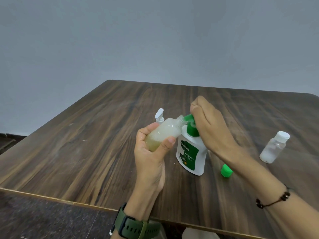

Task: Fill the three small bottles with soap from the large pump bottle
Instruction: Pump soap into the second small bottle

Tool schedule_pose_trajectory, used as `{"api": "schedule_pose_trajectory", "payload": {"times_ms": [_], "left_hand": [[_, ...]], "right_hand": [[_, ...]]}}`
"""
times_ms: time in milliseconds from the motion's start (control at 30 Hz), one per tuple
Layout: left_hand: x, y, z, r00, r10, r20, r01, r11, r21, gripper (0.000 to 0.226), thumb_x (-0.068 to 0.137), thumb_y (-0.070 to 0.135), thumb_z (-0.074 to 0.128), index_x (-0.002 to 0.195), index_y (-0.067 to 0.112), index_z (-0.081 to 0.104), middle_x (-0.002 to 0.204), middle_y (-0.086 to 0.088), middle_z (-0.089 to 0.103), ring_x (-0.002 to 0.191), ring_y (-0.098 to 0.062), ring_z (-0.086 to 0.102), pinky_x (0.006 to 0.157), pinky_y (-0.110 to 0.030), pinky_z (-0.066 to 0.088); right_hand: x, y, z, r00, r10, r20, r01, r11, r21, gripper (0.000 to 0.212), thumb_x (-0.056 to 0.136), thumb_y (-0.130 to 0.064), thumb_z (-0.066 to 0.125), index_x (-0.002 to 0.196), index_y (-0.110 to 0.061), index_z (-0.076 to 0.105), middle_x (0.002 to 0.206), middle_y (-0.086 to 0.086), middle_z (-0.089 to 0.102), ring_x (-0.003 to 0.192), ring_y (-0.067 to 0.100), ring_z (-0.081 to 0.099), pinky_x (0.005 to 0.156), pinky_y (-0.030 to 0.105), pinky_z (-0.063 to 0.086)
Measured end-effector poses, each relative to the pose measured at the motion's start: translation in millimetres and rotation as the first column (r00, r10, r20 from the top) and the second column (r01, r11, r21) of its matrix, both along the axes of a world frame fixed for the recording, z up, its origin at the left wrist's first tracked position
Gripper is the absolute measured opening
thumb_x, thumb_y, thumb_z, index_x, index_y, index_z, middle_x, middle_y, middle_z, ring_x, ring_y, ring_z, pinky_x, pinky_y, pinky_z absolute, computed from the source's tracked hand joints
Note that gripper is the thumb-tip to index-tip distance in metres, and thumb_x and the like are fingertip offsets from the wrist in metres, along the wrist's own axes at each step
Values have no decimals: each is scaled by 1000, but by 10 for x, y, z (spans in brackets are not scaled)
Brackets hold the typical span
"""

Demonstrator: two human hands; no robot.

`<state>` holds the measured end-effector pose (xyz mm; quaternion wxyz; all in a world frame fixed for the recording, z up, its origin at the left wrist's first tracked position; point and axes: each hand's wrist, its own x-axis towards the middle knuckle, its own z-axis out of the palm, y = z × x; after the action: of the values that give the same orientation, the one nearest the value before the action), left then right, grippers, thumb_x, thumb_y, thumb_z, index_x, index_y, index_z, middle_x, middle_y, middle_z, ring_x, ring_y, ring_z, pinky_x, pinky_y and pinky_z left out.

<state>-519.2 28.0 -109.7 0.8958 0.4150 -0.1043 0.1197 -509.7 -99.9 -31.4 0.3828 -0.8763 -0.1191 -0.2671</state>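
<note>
We hold the small open bottle point(162, 133) tilted in our left hand point(151, 152), fingers and thumb wrapped tight around its lower body. Its long axis runs up and to the right, so the threaded mouth sits just beside the green pump spout point(187, 118) of the large pump bottle point(191, 152). That closeness of mouth to spout is what the next squirt depends on. Our right hand point(210, 125) rests on top of the pump head, fingers curled together over it, and looks set to press down.

The bottle in hand is cloudy with foamy, pale soap, seemingly over half full. The large bottle stands upright on the wooden table point(86, 135), touching our right palm. A loose green cap point(226, 170) lies just right of its base, probably the open bottle's own. Farther right, a clear capped bottle point(274, 147) stands apart, with something whitish low inside. Behind our left hand a white pump top point(159, 115) shows; what it sits on is hidden.
</note>
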Motion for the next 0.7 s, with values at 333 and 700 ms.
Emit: {"api": "schedule_pose_trajectory", "payload": {"times_ms": [333, 700], "left_hand": [[7, -35, -14, 1000, -6, -19, 6, 1000, -18, 49, 53, 10, 80, 97, 20, 60, 83, 10, 73, 79, -6, 68, 64, -17, 53], [-43, -18, -15, 999, -22, -37, 20, 999, -45, 51, 58, 11, 83, 100, 16, 56, 84, 7, 74, 80, -8, 68, 67, -20, 54]], "right_hand": [[-2, 17, -18, 1000, -9, -16, 9, 1000, 2, 24, 86, -22, 26, 63, -28, 28, 63, -7, 37, 64, 19, 37, 71, 45, 36], [16, 69, 27, 1000, 1, 23, -1, 1000, -26, 25, 87, -22, 26, 63, -26, 28, 63, -6, 37, 64, 19, 38, 71, 44, 36]]}}
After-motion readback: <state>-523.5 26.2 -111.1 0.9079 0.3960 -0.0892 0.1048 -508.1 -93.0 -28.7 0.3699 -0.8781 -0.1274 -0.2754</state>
